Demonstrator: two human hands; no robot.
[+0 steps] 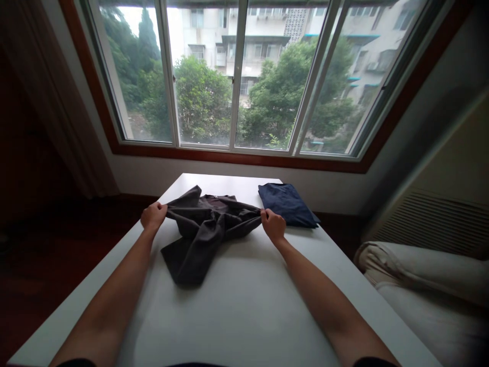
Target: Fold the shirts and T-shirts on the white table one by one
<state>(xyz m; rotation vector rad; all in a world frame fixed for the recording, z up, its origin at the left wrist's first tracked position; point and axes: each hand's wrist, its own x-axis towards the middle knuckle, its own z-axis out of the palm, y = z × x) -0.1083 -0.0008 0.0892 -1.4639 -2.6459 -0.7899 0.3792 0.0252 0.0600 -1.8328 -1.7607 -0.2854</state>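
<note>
A crumpled dark grey garment (206, 229) lies on the far half of a white table (244, 306). My left hand (153, 215) is closed in a fist on the garment's left edge. My right hand (273, 225) is closed on its right edge. The cloth is stretched between the two hands, with a loose part trailing towards me. A folded dark blue garment (287, 204) lies flat at the table's far right corner, just beyond my right hand.
A wide window (237, 76) with trees and buildings outside runs behind the table. A curtain (57, 102) hangs at the left. A pale cushioned seat (428, 285) stands at the right beside the table's edge. Dark floor (46, 255) lies to the left.
</note>
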